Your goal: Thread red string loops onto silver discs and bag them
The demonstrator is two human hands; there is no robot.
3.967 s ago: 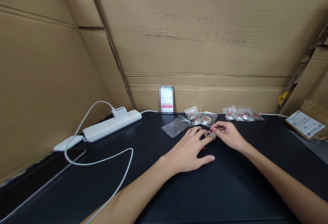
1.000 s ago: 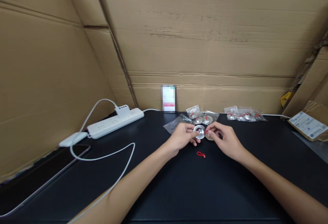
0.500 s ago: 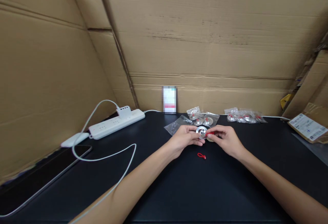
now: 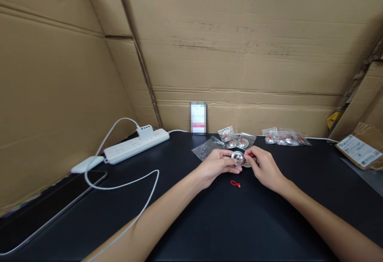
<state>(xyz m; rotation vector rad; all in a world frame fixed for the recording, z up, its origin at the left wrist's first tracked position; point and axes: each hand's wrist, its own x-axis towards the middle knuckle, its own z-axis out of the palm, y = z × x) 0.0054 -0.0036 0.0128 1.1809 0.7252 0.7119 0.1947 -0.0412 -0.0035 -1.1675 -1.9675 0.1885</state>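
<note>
My left hand [image 4: 216,165] pinches a small silver metal disc [image 4: 238,157] and holds it upright just above the black table [image 4: 227,222]. My right hand [image 4: 264,167] pinches a short red cord [image 4: 250,155] against the disc's right edge. A second disc [image 4: 247,163] lies on the table under my right fingers, mostly hidden. Another red cord loop [image 4: 235,183] lies loose on the table just in front of both hands.
Behind the hands lie an empty clear bag [image 4: 206,148], bagged discs [image 4: 236,138] and a row of more bagged discs [image 4: 284,137]. A white power strip [image 4: 136,145] with a trailing cable [image 4: 131,182], a small card [image 4: 198,117] and a labelled parcel [image 4: 358,147] stand around. Cardboard walls enclose the table.
Four seconds ago my left hand lay flat on the table; since then it has lifted a silver disc. In the last second my right hand brought the red cord to the disc.
</note>
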